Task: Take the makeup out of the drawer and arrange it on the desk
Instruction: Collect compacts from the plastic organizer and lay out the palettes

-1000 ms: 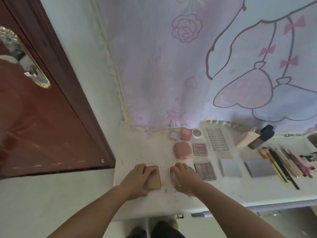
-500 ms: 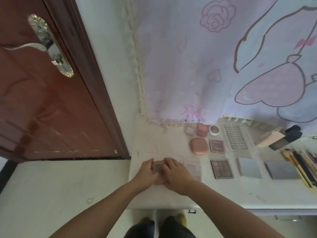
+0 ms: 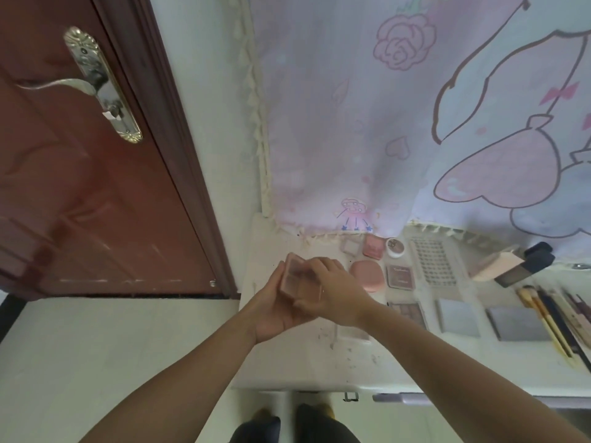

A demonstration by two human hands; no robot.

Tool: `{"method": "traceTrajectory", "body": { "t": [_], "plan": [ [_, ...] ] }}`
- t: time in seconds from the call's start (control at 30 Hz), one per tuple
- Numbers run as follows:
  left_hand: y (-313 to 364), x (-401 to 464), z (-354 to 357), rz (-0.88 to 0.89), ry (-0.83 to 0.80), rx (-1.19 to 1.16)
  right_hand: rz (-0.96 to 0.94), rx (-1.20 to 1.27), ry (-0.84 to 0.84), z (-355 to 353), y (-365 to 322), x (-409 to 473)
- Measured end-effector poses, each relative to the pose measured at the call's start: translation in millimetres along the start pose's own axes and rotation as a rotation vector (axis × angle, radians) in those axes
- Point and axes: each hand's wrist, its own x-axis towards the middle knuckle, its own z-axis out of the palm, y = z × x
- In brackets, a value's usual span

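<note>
- Both hands up above the surface [image 3: 287,362], holding 1 small pink compact [image 3: 299,278] btwn them; compact tilted, clear of the top.
- Left hand [image 3: 275,310] cups it from below/left, fingers curled round its edge.
- Right hand [image 3: 335,295] grips it from the right, fingers over the top, thumb at the near edge.
- Compact looks see-through w/ compartments inside; can't tell lid from base, or what's in it.
- Just under right wrist: clear flat case [image 3: 350,332] lying on the surface, contents unclear.
- Rest of makeup laid in rows to the right: oval pink compact [image 3: 367,276], small square pan [image 3: 351,247], pink blush case [image 3: 373,246], round pot [image 3: 395,247] w/ light fill, small brown palette [image 3: 399,277], eyeshadow palette [image 3: 412,313] w/ rows of pans showing.
- Further right: lash tray [image 3: 436,262], 2 closed grey palettes [image 3: 457,318], foundation bottle [image 3: 515,265] on its side, brushes & pencils [image 3: 556,321] side by side.
</note>
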Motion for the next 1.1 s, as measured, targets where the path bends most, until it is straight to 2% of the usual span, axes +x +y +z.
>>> {"method": "traceTrajectory", "body": {
  "t": [0.17, 0.23, 0.33, 0.43, 0.57, 0.63, 0.73, 0.87, 0.93, 1.1],
  "plan": [
    [1, 6, -2, 0.022, 0.017, -0.156, 0.053, 0.251, -0.220, -34, 7, 17],
    [3, 7, -8, 0.001, 0.003, -0.187, 0.095, 0.446, -0.270, -48, 13, 30],
    [6, 11, -11, 0.002, -0.027, -0.251, 0.239, 0.858, -0.270, -61, 26, 56],
    [13, 20, -12, 0.058, 0.046, -0.297, 0.275, 1.002, -0.209, -53, 35, 74],
    [34, 40, -25, 0.164, 0.291, -0.234, 0.371, 0.947, -0.111, -24, 40, 105],
    [44, 48, -32, 0.194, 0.373, -0.127, 0.400, 0.923, -0.070, -15, 38, 123],
    [69, 60, -46, 0.180, 0.511, 0.110, 0.460, 0.879, -0.014, -2, 35, 158],
    [91, 77, -64, 0.173, 0.671, 0.533, 0.498, 0.658, -0.047, 7, 39, 196],
    [96, 84, -71, 0.200, 0.701, 0.708, 0.494, 0.540, -0.075, 12, 43, 208],
    [97, 86, -75, 0.287, 0.651, 0.898, 0.511, 0.464, -0.073, 31, 50, 210]
  ]
}}
